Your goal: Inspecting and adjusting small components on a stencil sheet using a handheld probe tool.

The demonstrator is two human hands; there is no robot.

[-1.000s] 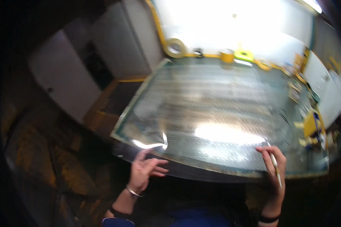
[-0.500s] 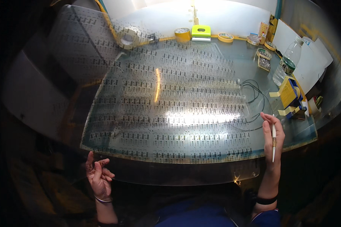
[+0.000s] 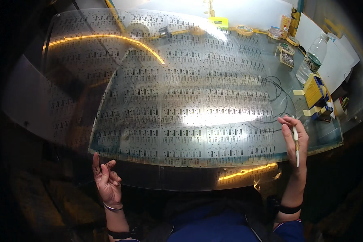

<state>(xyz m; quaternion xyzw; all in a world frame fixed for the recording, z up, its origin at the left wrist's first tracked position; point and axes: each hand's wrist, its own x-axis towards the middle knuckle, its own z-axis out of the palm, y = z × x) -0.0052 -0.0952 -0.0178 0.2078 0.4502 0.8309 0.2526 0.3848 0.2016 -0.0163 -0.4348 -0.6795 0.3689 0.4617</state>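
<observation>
A large clear film [image 3: 181,95] printed with rows of small dark patterns spreads over the glass tabletop [image 3: 326,137], its left part and near edge hanging past the glass. My left hand [image 3: 107,183] is at the film's near left edge, palm up. Its index finger is stretched and the others half curled, with dark pattern marks across the fingers; I see no firm grip on the film. My right hand [image 3: 296,139], at the right of the film, holds a slim white pen-like tool [image 3: 297,147] with a brownish band, its tapered end pointing toward me.
A black cable [image 3: 288,97] loops beside the film's right edge. Further right stand a yellow-and-blue tape dispenser [image 3: 313,92], a clear bottle [image 3: 311,58] and white sheets [image 3: 334,68]. Along the back are a lime-green hole punch [image 3: 219,22], a tape roll [image 3: 245,30] and a small box of metal pieces [image 3: 286,59].
The film has shifted up and spread farther left and back, now overlapping the tape rolls and hole punch. Its rows look sharper. Both hands keep nearly the same pose.
</observation>
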